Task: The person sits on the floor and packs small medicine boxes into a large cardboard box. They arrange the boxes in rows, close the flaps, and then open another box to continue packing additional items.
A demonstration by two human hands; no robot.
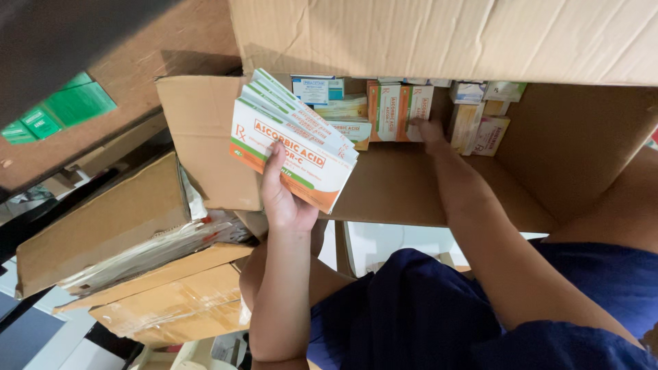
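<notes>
My left hand point(282, 195) grips a fanned stack of flat white medicine boxes point(301, 140) with orange and green trim, held up in front of a large open cardboard carton point(548, 171). My right hand point(430, 131) reaches deep into the carton and touches an upright white and orange medicine box point(394, 109) standing in a row along the carton's far side. Its fingers are partly hidden behind that box, so the grasp is unclear.
More small boxes, blue point(312, 89), cream point(466, 123) and white, line the carton's back. A carton flap point(445, 34) hangs overhead. Flattened cardboard and taped cartons point(171, 301) pile at the left. Green packs point(68, 106) lie on a brown surface, upper left.
</notes>
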